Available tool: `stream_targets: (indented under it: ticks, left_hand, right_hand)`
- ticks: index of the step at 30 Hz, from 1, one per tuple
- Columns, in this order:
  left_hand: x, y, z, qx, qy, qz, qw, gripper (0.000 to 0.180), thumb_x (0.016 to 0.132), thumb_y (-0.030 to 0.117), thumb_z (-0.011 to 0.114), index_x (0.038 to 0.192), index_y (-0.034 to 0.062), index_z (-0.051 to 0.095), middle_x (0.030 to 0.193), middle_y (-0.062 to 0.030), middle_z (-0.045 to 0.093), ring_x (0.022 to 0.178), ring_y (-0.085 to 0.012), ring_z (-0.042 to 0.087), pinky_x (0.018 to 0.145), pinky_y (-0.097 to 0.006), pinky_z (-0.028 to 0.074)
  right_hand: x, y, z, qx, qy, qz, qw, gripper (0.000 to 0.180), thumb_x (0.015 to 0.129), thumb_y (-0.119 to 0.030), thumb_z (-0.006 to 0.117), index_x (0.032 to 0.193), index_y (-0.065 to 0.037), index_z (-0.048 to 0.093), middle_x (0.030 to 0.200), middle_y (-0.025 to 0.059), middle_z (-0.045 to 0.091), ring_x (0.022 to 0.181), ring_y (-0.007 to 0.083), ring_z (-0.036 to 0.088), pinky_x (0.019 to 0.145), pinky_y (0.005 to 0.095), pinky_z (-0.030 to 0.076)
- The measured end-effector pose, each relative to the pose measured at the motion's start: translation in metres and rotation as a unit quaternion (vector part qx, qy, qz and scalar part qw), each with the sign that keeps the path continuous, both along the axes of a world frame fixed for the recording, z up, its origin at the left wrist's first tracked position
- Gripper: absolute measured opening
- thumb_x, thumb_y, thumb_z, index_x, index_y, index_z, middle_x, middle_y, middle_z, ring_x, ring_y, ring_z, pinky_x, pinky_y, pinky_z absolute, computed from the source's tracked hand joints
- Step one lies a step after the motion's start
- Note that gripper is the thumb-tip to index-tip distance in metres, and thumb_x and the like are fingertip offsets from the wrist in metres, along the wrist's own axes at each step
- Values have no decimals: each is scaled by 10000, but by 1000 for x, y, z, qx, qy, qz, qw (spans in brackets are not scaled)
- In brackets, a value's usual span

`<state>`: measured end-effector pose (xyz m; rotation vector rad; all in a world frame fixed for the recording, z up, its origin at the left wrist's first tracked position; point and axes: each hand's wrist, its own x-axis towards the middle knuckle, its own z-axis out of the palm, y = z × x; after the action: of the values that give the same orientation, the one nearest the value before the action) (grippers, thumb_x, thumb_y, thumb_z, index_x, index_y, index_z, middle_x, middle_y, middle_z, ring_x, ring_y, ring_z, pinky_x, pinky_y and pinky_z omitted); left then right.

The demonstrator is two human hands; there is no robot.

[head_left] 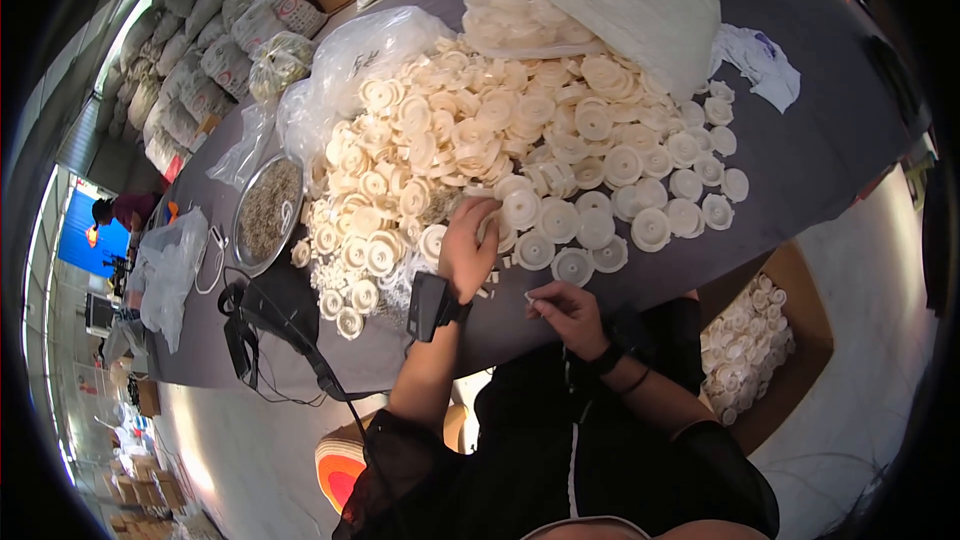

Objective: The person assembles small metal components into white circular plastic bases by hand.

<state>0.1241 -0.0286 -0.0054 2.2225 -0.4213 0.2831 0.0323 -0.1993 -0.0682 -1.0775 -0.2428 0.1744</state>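
Note:
A large heap of cream-coloured plastic discs [480, 130] with raised hubs covers the middle of the table. My left hand [468, 252] reaches to the heap's near edge, its fingers curled beside a pale disc [521, 209]; whatever lies within them is hidden. Just left of its fingers is a small greyish clump [440, 205]. Nearer my body, my right hand [568, 318] pinches a small white piece [530, 298] between thumb and fingertips. Flatter, paler discs [572, 266] lie between the hands and the heap. Tiny white bits [487, 290] lie by my left wrist.
A metal bowl [240, 225] of small grains stands at left, near a black strapped pouch [280, 308] with cables. Clear plastic bags and a big white sack [620, 0] border the heap. A carton [815, 340] of discs stands at right. Another person [128, 210] is far left.

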Motion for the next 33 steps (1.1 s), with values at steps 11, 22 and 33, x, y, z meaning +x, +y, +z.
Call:
stream_targets:
  ticks: [11,22,33]
  left_hand:
    - [15,-22,8,201,-124,-15,972,614,661,137,649,1215,-9,429,1183,-204,478,1123,-361,435,946,-428,352]
    - [-94,-10,-10,-530,257,-50,806,393,851,44,462,1231,-43,417,1177,-119,520,1069,-177,504,911,-281,386]
    - [-132,-9,-11,-447,213,-45,867,353,899,81,456,1227,-50,456,1170,-122,547,1056,-157,514,921,-273,384]
  right_hand:
    - [2,3,2,37,7,10,999,141,861,-10,523,989,31,567,868,71,595,801,117,586,740,255,487]
    - [-6,13,25,71,21,-44,996,139,852,1,528,987,15,558,855,92,629,785,153,608,720,273,493]
    - [-28,22,25,45,26,14,999,120,858,-7,535,972,21,561,893,85,632,803,139,626,704,240,495]
